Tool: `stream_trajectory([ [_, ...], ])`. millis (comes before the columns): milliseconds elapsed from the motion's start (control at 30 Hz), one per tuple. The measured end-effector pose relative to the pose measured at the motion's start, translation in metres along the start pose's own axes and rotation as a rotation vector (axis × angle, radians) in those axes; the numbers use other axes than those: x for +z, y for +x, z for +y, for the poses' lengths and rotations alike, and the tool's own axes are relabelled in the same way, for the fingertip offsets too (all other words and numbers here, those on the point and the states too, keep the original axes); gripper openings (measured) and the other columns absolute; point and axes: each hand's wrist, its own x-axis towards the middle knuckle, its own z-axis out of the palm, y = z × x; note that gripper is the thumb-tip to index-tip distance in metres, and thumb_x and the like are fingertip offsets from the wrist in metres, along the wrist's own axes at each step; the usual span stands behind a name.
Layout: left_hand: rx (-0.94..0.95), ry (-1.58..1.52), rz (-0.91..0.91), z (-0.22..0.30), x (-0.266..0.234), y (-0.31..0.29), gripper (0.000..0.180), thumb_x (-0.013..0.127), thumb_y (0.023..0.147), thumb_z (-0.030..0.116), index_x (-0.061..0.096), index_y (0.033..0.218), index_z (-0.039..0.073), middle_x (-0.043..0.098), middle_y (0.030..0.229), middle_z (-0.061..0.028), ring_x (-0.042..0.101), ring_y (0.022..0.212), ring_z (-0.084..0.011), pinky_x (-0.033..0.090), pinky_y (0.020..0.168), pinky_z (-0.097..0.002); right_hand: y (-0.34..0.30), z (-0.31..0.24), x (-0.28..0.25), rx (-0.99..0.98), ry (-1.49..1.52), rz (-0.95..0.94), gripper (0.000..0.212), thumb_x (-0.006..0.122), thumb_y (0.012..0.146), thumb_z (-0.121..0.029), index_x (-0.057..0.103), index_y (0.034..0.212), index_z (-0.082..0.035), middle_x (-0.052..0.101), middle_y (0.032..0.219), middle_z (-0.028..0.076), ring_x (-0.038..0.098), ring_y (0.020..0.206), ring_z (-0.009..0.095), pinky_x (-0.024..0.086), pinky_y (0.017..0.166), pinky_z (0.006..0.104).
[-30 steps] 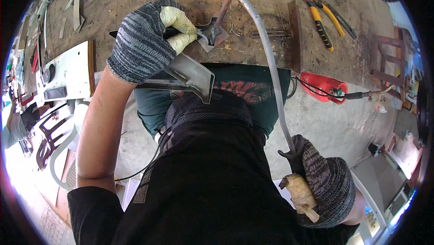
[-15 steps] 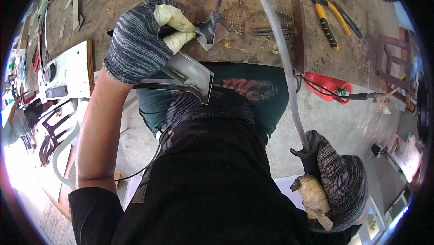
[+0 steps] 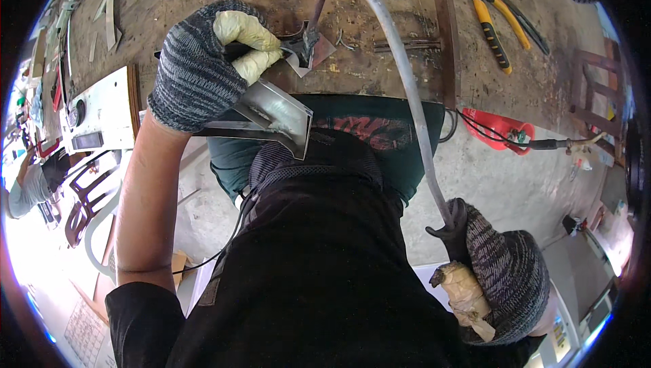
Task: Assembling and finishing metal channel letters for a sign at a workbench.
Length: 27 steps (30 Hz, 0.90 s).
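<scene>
My left hand (image 3: 200, 66) wears a grey knit glove with cream wrapping on thumb and finger. It is closed in a pinch at the table's front edge, on a bent sheet-metal piece (image 3: 281, 113) that reaches out over my lap. What sits inside the pinch is partly hidden. My right hand (image 3: 508, 286), gloved likewise, is wrapped round the black handle of a long bent metal tube (image 3: 407, 80) at the lower right. That tube arches up over the table, and its brownish end comes down beside a small metal corner (image 3: 322, 52) close to my left fingertips.
On the wooden table (image 3: 380, 2) lie yellow-and-black pliers (image 3: 491, 32), a rusty metal bar (image 3: 447, 49) and thin metal strips (image 3: 112, 8). A white box (image 3: 102, 110) stands left. Below the table's right edge are a red container (image 3: 498, 130) and a black cable (image 3: 542, 144).
The tube has shifted left, and its upper bend has come into view. My right hand has moved slightly left and up. My left hand and the sheet metal have moved slightly left.
</scene>
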Motion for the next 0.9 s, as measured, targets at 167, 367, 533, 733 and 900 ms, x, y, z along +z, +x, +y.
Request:
stream_trajectory([
  [167, -0.018, 0.010, 0.008, 0.001, 0.000, -0.001, 0.012, 0.084, 0.080, 0.007, 0.077, 0.089, 0.005, 0.072, 0.084, -0.0082, 0.070, 0.077, -0.0184, 0.057, 0.071, -0.0320, 0.000, 0.002, -0.001, -0.005, 0.003, -0.007, 0.073, 0.080, 0.080, -0.039, 0.058, 0.140, -0.002, 0.073, 0.110, 0.015, 0.072, 0.093, 0.028, 0.055, 0.085, 0.0394],
  [367, -0.048, -0.009, 0.014, 0.003, 0.000, -0.002, 0.013, 0.085, 0.080, 0.009, 0.077, 0.090, 0.005, 0.073, 0.085, -0.0085, 0.071, 0.076, -0.0192, 0.057, 0.071, -0.0322, 0.001, 0.003, -0.001, -0.007, 0.002, -0.015, 0.074, 0.080, 0.081, -0.039, 0.057, 0.140, -0.002, 0.073, 0.110, 0.015, 0.072, 0.093, 0.028, 0.055, 0.085, 0.0394],
  [533, 0.001, 0.041, 0.006, 0.001, 0.000, 0.000, 0.014, 0.086, 0.080, 0.009, 0.078, 0.090, 0.005, 0.073, 0.084, -0.0083, 0.071, 0.076, -0.0188, 0.057, 0.071, -0.0321, 0.002, 0.002, -0.001, -0.008, -0.001, -0.028, 0.074, 0.080, 0.081, -0.039, 0.057, 0.141, -0.002, 0.073, 0.109, 0.015, 0.072, 0.093, 0.027, 0.055, 0.085, 0.0394],
  [733, -0.015, 0.027, 0.013, 0.001, 0.001, -0.001, 0.014, 0.086, 0.080, 0.010, 0.078, 0.090, 0.006, 0.072, 0.084, -0.0080, 0.071, 0.075, -0.0181, 0.057, 0.070, -0.0316, 0.009, 0.003, 0.000, -0.018, 0.005, -0.037, 0.075, 0.080, 0.081, -0.040, 0.056, 0.141, -0.002, 0.073, 0.109, 0.015, 0.072, 0.093, 0.027, 0.055, 0.085, 0.0394],
  [900, 0.019, 0.057, 0.012, 0.001, 0.000, 0.000, 0.014, 0.087, 0.080, 0.009, 0.077, 0.089, 0.005, 0.072, 0.083, -0.0078, 0.071, 0.075, -0.0174, 0.057, 0.070, -0.0309, 0.014, 0.006, -0.004, -0.029, 0.006, -0.046, 0.075, 0.080, 0.081, -0.040, 0.056, 0.141, -0.002, 0.073, 0.108, 0.015, 0.072, 0.093, 0.027, 0.055, 0.085, 0.0394],
])
